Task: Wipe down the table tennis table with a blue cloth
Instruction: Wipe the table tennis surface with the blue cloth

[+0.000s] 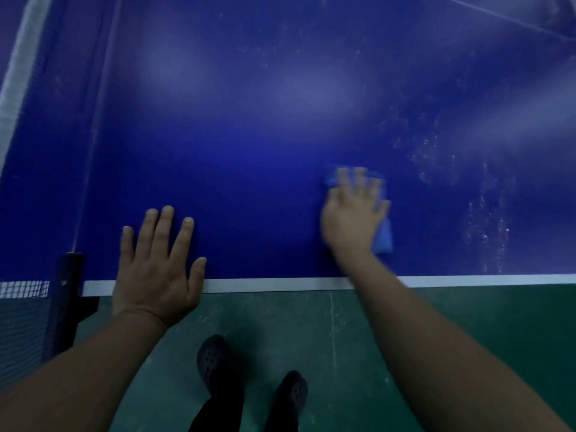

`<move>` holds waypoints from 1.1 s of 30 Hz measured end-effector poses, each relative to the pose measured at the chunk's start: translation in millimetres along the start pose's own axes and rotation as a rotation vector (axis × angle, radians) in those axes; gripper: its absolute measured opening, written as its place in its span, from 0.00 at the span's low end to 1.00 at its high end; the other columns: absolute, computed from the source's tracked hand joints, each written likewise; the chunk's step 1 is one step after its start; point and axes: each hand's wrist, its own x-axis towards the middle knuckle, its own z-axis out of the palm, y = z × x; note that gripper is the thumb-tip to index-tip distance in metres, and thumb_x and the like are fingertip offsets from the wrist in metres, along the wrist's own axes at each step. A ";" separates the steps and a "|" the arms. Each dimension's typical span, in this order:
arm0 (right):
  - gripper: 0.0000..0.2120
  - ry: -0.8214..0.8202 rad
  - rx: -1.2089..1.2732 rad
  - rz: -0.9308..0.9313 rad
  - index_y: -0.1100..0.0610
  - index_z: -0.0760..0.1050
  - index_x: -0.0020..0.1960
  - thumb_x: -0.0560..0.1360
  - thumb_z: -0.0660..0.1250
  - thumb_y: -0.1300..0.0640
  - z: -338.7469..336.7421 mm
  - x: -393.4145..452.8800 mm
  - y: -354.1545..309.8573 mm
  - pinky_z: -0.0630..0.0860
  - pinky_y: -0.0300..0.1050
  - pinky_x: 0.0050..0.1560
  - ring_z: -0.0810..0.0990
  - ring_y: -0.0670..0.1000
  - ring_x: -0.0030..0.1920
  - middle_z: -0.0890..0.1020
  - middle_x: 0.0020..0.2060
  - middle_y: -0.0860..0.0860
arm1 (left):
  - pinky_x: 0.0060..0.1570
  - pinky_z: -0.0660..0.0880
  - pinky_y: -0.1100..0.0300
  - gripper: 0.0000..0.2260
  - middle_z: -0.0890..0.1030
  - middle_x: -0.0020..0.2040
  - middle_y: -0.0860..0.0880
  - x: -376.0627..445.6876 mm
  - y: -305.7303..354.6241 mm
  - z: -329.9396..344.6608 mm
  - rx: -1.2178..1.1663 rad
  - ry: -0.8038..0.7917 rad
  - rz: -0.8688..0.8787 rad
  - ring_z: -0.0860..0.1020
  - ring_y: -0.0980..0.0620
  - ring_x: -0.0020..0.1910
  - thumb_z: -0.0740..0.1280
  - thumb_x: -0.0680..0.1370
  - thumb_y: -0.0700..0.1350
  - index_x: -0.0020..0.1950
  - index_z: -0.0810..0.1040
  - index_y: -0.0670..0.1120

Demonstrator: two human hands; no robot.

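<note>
Right hand (353, 213), fingers spread flat, presses a crumpled, blurred blue cloth (382, 235) on the worktop (249, 135); left hand (159, 263) lies flat near its white edge.

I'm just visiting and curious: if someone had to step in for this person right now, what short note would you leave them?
Left hand: flat, fingers straight, braced on the near edge of the table, beside the net post.
Right hand: fingers spread, pressing the blue cloth on the surface; blurred, so mid-wipe.
Done: the stretch in front of the hands looks free of specks.
Left: whitish specks to the right of the cloth; probably wipe there next.
</note>
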 end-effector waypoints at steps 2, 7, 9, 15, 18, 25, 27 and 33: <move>0.25 -0.098 -0.045 -0.479 0.43 0.59 0.78 0.81 0.51 0.45 13.2 -38.3 -32.6 0.45 0.66 0.75 0.51 0.58 0.79 0.59 0.79 0.49 | 0.74 0.51 0.34 0.32 0.61 0.77 0.35 -0.2 -0.7 0.4 -0.008 0.005 0.002 0.58 0.36 0.77 0.50 0.79 0.58 0.76 0.64 0.40; 0.24 -0.120 -0.078 -0.341 0.42 0.59 0.78 0.82 0.50 0.43 2.2 -19.2 12.1 0.44 0.65 0.76 0.48 0.54 0.80 0.57 0.80 0.46 | 0.74 0.51 0.34 0.32 0.62 0.77 0.35 0.5 -0.5 0.1 -0.022 0.005 0.003 0.58 0.35 0.77 0.51 0.78 0.58 0.76 0.65 0.40; 0.25 -0.068 -0.020 0.037 0.42 0.56 0.79 0.83 0.49 0.43 -4.9 6.5 21.6 0.43 0.66 0.76 0.46 0.54 0.80 0.53 0.80 0.46 | 0.74 0.51 0.34 0.32 0.62 0.77 0.35 0.1 0.3 0.1 -0.023 0.005 0.005 0.58 0.35 0.77 0.51 0.78 0.58 0.76 0.66 0.40; 0.25 -0.010 0.026 -0.184 0.44 0.58 0.79 0.82 0.52 0.46 18.2 1.8 -100.1 0.46 0.68 0.75 0.50 0.58 0.80 0.56 0.80 0.49 | 0.73 0.54 0.34 0.31 0.62 0.77 0.36 -0.7 -2.0 3.6 -0.023 0.014 0.022 0.59 0.36 0.77 0.47 0.80 0.59 0.76 0.66 0.41; 0.24 -0.141 -0.044 -0.796 0.44 0.61 0.77 0.81 0.50 0.45 26.9 -13.1 -135.5 0.46 0.65 0.76 0.51 0.57 0.80 0.60 0.79 0.48 | 0.72 0.56 0.34 0.31 0.62 0.77 0.37 -0.7 -3.6 6.1 -0.027 0.028 0.020 0.60 0.37 0.77 0.48 0.81 0.59 0.76 0.66 0.42; 0.25 -0.137 -0.085 -0.430 0.43 0.53 0.80 0.83 0.47 0.44 9.5 97.3 -114.3 0.44 0.64 0.77 0.45 0.55 0.80 0.52 0.81 0.47 | 0.71 0.58 0.34 0.30 0.63 0.77 0.40 0.0 -3.1 5.8 -0.033 0.035 0.006 0.60 0.39 0.77 0.56 0.78 0.58 0.75 0.68 0.44; 0.25 -0.113 -0.114 -0.568 0.44 0.55 0.79 0.83 0.49 0.45 14.1 84.8 -138.9 0.45 0.66 0.76 0.47 0.56 0.80 0.54 0.80 0.49 | 0.71 0.58 0.35 0.30 0.64 0.77 0.40 0.9 -3.0 4.5 -0.042 0.026 -0.002 0.60 0.40 0.77 0.57 0.77 0.59 0.75 0.69 0.44; 0.24 -0.302 -0.118 -1.732 0.44 0.61 0.77 0.82 0.51 0.45 39.4 12.4 -213.5 0.45 0.65 0.77 0.52 0.57 0.79 0.61 0.78 0.48 | 0.75 0.53 0.39 0.27 0.62 0.78 0.41 -8.0 5.2 7.5 -0.199 0.192 -0.195 0.60 0.42 0.77 0.59 0.80 0.55 0.75 0.67 0.43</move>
